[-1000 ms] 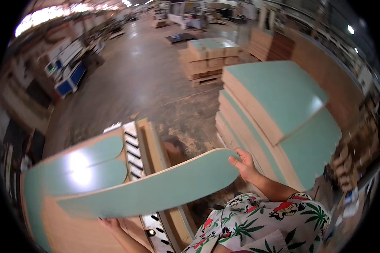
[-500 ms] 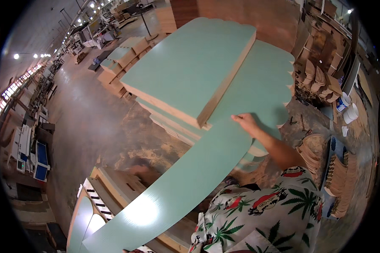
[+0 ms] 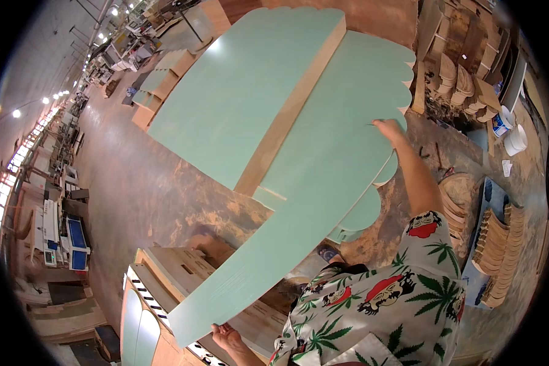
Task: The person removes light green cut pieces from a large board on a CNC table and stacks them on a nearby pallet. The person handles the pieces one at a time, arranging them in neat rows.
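Observation:
A long pale green panel (image 3: 256, 262) slants from the lower left up onto a stack of scalloped green panels. My left hand (image 3: 227, 337) is closed on its near end, at the lower edge. At the far end, my right hand (image 3: 389, 129) is closed on the panel's right-hand edge, close to the scalloped rim of the green panel (image 3: 354, 79) beneath. Beside it on the stack lies another large green panel (image 3: 244, 91) with a bare wood side. Part of a rounded green piece (image 3: 360, 213) shows below the long panel.
At the lower left stands a wooden frame (image 3: 165, 268) with green panels leaning by it. Curved wooden pieces (image 3: 497, 244) sit on the floor at the right, with white buckets (image 3: 515, 140) farther back. Smaller stacked boards (image 3: 155, 85) stand at the far left.
The long panel's near end has shifted up and right, and my left hand now shows gripping it. My right hand has moved farther away and to the right.

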`<control>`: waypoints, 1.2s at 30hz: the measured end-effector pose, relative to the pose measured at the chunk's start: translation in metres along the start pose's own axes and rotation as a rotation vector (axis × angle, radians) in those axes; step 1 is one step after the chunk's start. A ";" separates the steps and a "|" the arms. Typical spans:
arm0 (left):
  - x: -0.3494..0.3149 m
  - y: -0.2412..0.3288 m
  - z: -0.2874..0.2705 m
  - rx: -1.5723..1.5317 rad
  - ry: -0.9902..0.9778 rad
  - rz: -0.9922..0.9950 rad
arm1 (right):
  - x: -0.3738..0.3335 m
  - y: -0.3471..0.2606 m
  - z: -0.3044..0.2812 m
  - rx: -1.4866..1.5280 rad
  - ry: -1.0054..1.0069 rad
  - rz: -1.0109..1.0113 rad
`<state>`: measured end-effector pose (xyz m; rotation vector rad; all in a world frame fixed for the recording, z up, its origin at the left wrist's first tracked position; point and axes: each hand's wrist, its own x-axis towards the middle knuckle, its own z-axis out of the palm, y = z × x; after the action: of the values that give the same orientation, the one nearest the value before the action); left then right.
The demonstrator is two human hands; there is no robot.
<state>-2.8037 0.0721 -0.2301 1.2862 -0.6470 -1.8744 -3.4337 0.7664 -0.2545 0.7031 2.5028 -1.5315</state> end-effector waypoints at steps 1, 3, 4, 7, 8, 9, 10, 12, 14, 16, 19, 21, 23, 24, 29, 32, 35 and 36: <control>-0.014 -0.010 0.013 -0.012 0.028 0.017 | 0.001 0.001 0.000 0.050 0.006 0.031; -0.011 -0.020 0.006 -0.028 0.057 -0.003 | 0.003 0.008 -0.001 0.127 0.020 0.053; -0.002 -0.035 -0.001 -0.035 0.060 -0.038 | 0.009 0.012 -0.003 0.155 0.026 0.039; -0.013 -0.066 0.020 -0.034 0.104 -0.106 | 0.013 0.020 -0.014 0.045 0.111 -0.060; -0.005 -0.075 0.012 -0.039 0.097 -0.137 | 0.011 0.017 -0.014 -0.020 0.141 -0.105; 0.007 -0.087 0.001 -0.044 0.087 -0.170 | 0.009 0.016 -0.014 0.023 0.177 -0.138; 0.058 -0.082 -0.084 -0.070 -0.221 -0.211 | 0.010 0.006 0.001 0.096 0.167 -0.168; 0.071 -0.107 -0.076 -0.052 -0.087 -0.209 | 0.003 0.007 0.002 0.064 0.279 -0.234; 0.015 -0.136 0.012 -0.027 0.112 -0.273 | -0.024 0.016 -0.004 -0.100 0.448 -0.285; 0.049 -0.138 -0.037 -0.007 0.028 -0.274 | -0.051 0.014 0.034 -0.269 0.521 -0.322; 0.023 -0.165 0.002 -0.036 0.034 -0.331 | -0.105 0.041 0.065 -0.309 0.568 -0.343; 0.026 -0.180 0.008 -0.076 0.018 -0.393 | -0.152 0.035 0.094 -0.335 0.518 -0.216; 0.022 -0.194 0.020 -0.039 -0.024 -0.424 | -0.176 0.043 0.115 -0.222 0.487 -0.222; 0.018 -0.201 0.028 -0.023 -0.044 -0.438 | -0.183 0.045 0.126 -0.165 0.468 -0.228; -0.043 -0.210 0.115 0.192 -0.127 -0.563 | -0.206 0.049 0.159 -0.121 0.405 -0.187; -0.094 -0.185 0.167 0.454 -0.284 -0.684 | -0.215 0.037 0.151 -0.117 0.357 -0.149; -0.089 -0.155 0.171 0.804 -0.580 -0.713 | -0.213 0.034 0.146 -0.067 0.316 -0.191; -0.096 -0.144 0.175 0.903 -0.554 -0.440 | -0.211 0.036 0.143 -0.043 0.314 -0.209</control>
<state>-2.9907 0.2324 -0.2221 1.5124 -1.7687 -2.4426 -3.2500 0.5875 -0.2810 0.7476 2.9142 -1.5279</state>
